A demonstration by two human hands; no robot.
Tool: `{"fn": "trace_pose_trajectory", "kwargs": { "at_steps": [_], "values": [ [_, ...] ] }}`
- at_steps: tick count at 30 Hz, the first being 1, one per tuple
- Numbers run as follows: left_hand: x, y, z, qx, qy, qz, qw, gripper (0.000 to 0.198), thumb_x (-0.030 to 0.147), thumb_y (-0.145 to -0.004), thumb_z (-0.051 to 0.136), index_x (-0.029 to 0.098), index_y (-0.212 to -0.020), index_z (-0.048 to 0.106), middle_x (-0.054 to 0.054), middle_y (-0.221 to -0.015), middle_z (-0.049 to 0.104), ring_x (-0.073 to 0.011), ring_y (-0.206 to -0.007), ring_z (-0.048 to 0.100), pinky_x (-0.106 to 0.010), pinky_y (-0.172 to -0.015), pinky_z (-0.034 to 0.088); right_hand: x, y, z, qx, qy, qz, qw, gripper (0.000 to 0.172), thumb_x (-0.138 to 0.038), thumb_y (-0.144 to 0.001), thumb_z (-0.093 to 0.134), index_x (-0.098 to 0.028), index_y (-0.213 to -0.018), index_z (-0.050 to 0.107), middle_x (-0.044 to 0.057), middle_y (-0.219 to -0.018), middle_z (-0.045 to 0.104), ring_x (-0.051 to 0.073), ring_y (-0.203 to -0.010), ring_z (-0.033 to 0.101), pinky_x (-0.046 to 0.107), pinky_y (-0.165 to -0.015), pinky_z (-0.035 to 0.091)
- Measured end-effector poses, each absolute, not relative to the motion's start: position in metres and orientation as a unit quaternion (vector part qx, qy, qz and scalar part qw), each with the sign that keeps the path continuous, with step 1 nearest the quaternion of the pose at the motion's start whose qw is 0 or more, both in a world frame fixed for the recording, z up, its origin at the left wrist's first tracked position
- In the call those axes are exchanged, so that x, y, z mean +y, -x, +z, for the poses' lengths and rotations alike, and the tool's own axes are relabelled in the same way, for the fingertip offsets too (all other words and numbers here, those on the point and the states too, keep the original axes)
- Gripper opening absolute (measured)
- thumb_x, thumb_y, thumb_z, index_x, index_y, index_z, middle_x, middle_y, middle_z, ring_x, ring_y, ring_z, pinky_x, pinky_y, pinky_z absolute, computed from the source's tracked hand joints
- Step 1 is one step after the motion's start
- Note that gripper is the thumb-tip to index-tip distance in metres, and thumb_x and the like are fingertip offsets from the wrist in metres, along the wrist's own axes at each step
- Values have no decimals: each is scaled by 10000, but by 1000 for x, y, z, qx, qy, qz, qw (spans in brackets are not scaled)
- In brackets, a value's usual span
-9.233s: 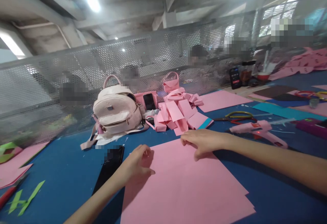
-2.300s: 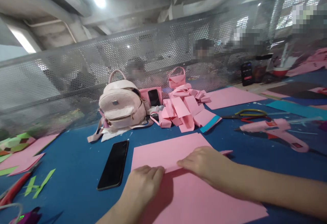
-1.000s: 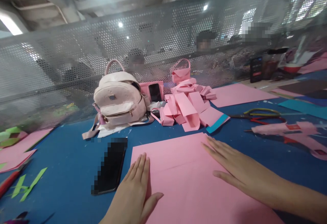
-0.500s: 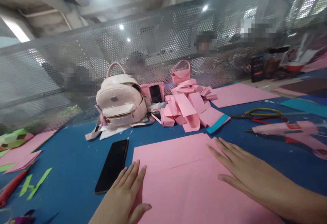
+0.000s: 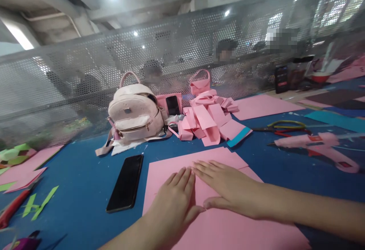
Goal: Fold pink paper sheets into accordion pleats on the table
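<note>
A large sheet of pink paper (image 5: 228,229) lies on the blue table in front of me, with an edge or crease running across it near its far side. My left hand (image 5: 178,196) rests on its left half, palm down, fingers stretched forward. Flat on the middle of the paper, my right hand (image 5: 230,189) points its fingers to the left. The fingertips of both hands nearly meet, and the thumbs come close together below them. Neither hand grips anything. Just left of the paper lies a black phone (image 5: 125,183).
Behind the paper stand a pale pink backpack (image 5: 137,113) and a pile of folded pink paper pieces (image 5: 207,122). To the right lie scissors (image 5: 288,126) and a pink glue gun (image 5: 313,143). Red-handled pliers or cutters (image 5: 17,206) and green strips (image 5: 45,202) lie left. A perforated metal screen (image 5: 176,48) closes the back.
My left hand has slid right, off the paper's left edge area toward its middle. My right hand has moved left from the right edge, bringing both hands together.
</note>
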State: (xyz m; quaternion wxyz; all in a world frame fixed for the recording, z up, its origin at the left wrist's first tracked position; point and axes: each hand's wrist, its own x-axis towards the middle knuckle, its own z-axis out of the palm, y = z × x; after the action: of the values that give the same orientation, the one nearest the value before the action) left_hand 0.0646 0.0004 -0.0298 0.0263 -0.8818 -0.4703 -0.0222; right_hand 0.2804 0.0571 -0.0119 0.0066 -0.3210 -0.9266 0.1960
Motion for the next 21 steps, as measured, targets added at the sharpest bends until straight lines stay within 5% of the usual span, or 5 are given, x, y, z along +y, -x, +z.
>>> {"fn": "trace_pose_trajectory", "kwargs": {
  "at_steps": [5, 14, 18, 21],
  "values": [
    [8, -52, -41, -459, 887, -20, 47, 717, 585, -985, 407, 104, -1514, 362, -238, -1540, 322, -380, -1428, 329, -541, -1099, 398, 69, -291, -21, -913, 338, 227, 18, 868, -616, -905, 552, -143, -1556, 227, 161, -1615, 159, 346, -1489, 177, 542, -1202, 245],
    [0, 6, -68, -465, 854, -35, 231, 935, 759, -894, 370, -65, -1265, 610, -337, -1270, 583, -452, -1133, 632, -479, -832, 588, 80, -348, -47, -887, 432, 158, 29, 901, -710, -873, 511, -192, -1548, 217, 120, -1614, 161, 381, -1470, 194, 570, -1183, 258],
    [-4, -7, -69, -482, 850, -36, 209, 923, 757, -888, 392, -27, -1346, 559, -358, -1326, 529, -503, -1199, 557, -556, -886, 555, 78, -346, -47, -892, 429, 137, 40, 888, -709, -883, 496, -158, -1537, 258, 153, -1602, 180, 385, -1463, 219, 586, -1173, 273],
    [-3, -31, -57, -465, 878, -27, 107, 896, 718, -900, 436, 32, -1476, 414, -318, -1481, 354, -482, -1348, 391, -576, -1002, 484, 79, -334, -38, -909, 384, 155, 48, 829, -672, -910, 491, -164, -1533, 291, 158, -1586, 254, 383, -1454, 264, 614, -1160, 287]
  ]
}}
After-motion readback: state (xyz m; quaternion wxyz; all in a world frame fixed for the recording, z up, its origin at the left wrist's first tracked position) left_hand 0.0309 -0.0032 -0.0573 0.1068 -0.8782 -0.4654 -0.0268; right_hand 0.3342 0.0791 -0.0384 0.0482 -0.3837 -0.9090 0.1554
